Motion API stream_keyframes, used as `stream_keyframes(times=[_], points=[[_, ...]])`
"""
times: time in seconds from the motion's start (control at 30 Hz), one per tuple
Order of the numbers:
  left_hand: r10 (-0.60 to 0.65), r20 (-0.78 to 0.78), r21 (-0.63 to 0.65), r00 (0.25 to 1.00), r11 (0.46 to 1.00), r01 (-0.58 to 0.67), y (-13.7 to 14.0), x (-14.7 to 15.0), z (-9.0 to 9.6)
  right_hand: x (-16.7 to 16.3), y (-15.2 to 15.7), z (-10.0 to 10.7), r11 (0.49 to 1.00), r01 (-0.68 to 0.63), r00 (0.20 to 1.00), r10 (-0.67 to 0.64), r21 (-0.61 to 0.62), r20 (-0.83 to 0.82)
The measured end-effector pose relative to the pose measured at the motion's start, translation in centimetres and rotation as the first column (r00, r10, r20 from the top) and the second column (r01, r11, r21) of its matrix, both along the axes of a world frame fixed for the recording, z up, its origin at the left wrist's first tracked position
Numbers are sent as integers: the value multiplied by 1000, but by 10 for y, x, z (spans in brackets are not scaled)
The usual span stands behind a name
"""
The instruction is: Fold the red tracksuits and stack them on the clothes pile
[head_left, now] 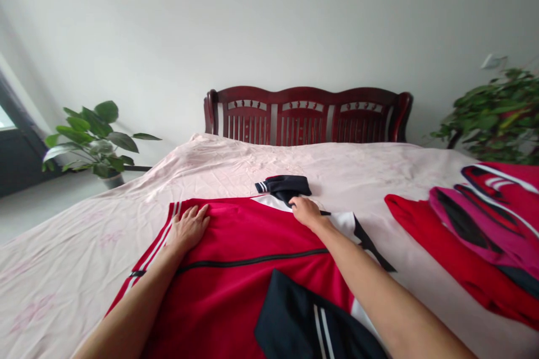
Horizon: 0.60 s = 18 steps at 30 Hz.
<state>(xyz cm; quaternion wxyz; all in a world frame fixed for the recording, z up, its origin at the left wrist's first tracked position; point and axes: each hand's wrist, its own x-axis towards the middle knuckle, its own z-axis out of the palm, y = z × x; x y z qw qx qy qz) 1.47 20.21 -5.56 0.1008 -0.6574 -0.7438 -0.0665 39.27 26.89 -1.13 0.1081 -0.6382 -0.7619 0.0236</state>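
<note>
A red jacket (244,286) with white and black trim lies spread on the pink bedsheet (236,165) in front of me. My left hand (189,227) lies flat, fingers apart, on its upper left part. My right hand (306,211) rests at the jacket's top edge, fingers curled on the fabric just below the dark navy collar (284,185), which has white stripes. A navy striped part (307,322) of the garment lies folded over the red near me.
A pile of red, pink and black clothes (475,224) lies on the bed's right side. A dark red wooden headboard (305,115) stands at the far end. Potted plants stand at the left (92,140) and right (497,115).
</note>
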Motion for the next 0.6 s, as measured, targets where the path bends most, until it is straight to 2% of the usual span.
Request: stream_keyframes(times=[0.13,0.3,0.6], points=[[-4,-1,17,1000,1000,4,-2,2,1,0,-18,-8,996,-61,997,58,63,45],[-13,-10,27,1000,1000,13,-6,5,4,1,-5,-2,992,51,997,-58,113,57],[-35,-41,63,999,997,38,-13,10,11,0,44,-5,998,49,999,-49,-43,10]])
